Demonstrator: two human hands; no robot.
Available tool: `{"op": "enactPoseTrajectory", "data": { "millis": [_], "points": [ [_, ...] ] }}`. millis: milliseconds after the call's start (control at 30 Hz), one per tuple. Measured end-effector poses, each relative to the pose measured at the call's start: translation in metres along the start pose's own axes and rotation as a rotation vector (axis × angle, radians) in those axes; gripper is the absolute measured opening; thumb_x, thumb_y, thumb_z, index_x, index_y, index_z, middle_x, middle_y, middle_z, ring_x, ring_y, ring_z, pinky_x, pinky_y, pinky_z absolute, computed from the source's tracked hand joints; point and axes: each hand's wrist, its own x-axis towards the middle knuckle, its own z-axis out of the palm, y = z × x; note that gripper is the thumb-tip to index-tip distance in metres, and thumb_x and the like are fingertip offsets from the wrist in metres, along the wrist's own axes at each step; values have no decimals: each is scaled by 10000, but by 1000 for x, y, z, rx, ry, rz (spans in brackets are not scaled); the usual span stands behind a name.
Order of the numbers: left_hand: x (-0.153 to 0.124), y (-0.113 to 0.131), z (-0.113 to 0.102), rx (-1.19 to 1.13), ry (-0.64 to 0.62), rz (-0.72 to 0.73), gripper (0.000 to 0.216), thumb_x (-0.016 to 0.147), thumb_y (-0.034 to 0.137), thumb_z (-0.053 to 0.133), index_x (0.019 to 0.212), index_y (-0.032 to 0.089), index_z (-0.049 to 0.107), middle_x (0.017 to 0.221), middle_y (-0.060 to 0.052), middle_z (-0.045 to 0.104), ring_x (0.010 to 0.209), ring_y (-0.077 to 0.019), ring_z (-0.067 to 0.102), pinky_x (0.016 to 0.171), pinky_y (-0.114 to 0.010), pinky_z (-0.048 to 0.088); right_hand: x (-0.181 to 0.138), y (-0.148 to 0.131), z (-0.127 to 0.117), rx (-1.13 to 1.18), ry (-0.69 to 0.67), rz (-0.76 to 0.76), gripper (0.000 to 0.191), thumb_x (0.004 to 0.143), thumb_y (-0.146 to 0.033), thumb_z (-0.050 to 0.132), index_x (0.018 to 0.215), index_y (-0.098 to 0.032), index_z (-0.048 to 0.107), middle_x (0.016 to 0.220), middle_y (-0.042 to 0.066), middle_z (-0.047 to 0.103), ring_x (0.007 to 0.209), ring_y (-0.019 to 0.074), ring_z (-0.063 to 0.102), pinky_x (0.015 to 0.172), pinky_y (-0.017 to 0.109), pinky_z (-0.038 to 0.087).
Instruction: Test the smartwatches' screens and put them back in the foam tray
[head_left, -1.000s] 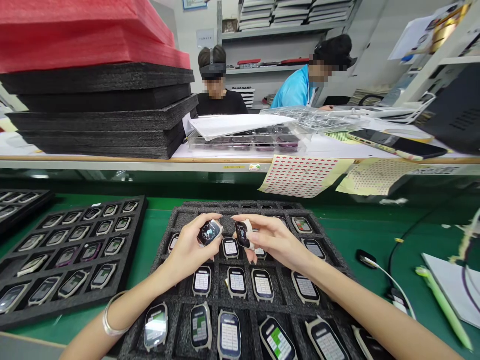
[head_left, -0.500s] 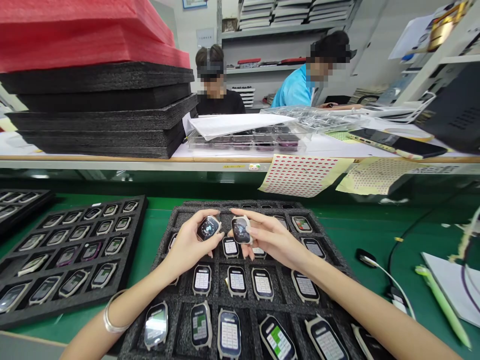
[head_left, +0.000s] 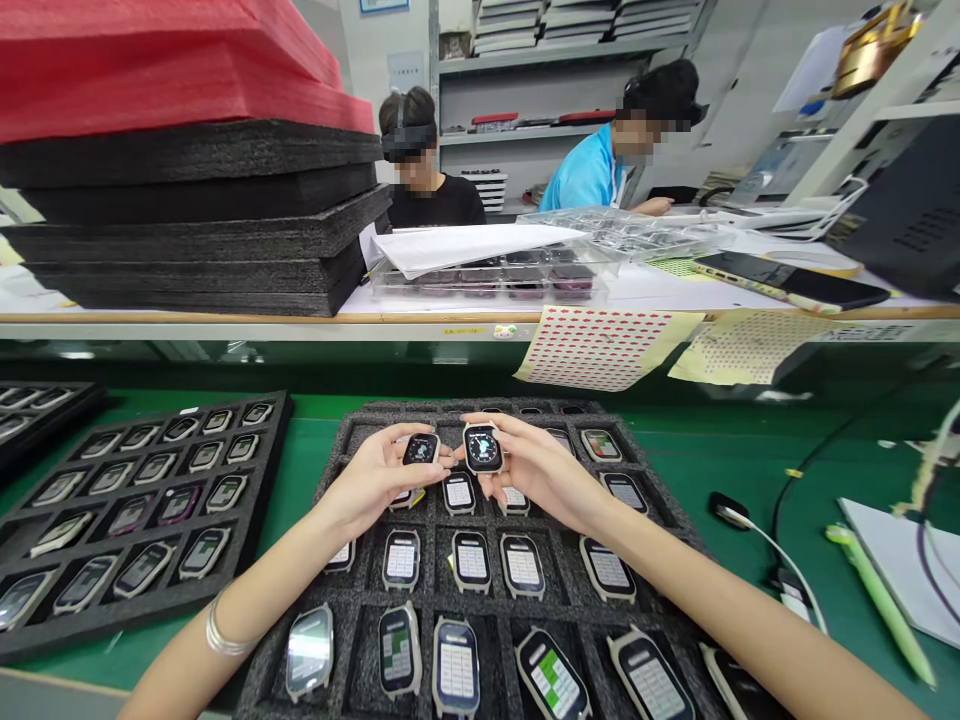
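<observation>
At nine o'clock on the green bench (head_left: 304, 450) I saw a foam tray (head_left: 256, 500), its pockets presumably keeping watches (head_left: 226, 492) apart. The left hand (head_left: 371, 478) grasped a smartwatch (head_left: 421, 449) by its edges; at that one's three o'clock, the right hand (head_left: 536, 465) pinched a second smartwatch (head_left: 483, 449), both angled face-up, seemingly for visibility, above a wider foam tray (head_left: 495, 608).

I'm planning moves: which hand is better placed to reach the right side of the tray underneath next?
Probably the right hand, nearer that side, though it holds a watch; the left hand holds another watch.
</observation>
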Motion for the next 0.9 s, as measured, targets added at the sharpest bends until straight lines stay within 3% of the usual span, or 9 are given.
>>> {"op": "enactPoseTrajectory", "data": {
  "millis": [133, 300, 533, 767, 900],
  "points": [
    [-4, 0, 5, 18, -2, 50, 583, 619, 111, 787, 1126, 159, 502, 1015, -109, 663, 916, -231, 657, 817, -358, 519, -1, 1, 2, -12, 40, -33, 374, 896, -319, 536, 1221, -138, 498, 1009, 146, 655, 609, 161, 621, 497, 256, 472],
    [-7, 2, 7, -16, -38, 17, 548, 601, 40, 730, 1100, 159, 537, 980, -84, 656, 927, -203, 620, 755, -285, 507, -3, 3, 2, -49, 78, -45, 495, 855, -264, 547, 1316, -125, 432, 933, 126, 673, 583, 173, 629, 484, 262, 467],
    [-11, 5, 9, -161, -91, -16, 397, 643, 41, 566, 1015, 165, 507, 1008, -100, 647, 1056, -273, 582, 905, -500, 475, -6, 4, 2, -220, 111, -105, 528, 837, -257, 611, 1322, -151, 430, 864, 73, 672, 557, 155, 624, 464, 239, 469],
    [-13, 0, 13, 19, -64, 119, 356, 729, 97, 510, 1065, 204, 461, 1017, -61, 588, 929, -227, 609, 713, -385, 563, -7, 1, 7, -355, 143, -148, 478, 855, -287, 626, 1286, -155, 465, 940, 99, 685, 502, 117, 594, 431, 214, 455],
    [-12, -1, 13, 113, -95, 218, 301, 822, 157, 499, 1113, 209, 443, 1078, -73, 542, 929, -199, 575, 724, -368, 564, -9, 0, 8, -321, 133, -178, 424, 881, -311, 583, 1269, -168, 489, 914, 91, 685, 510, 127, 601, 428, 215, 452]
  ]
}}
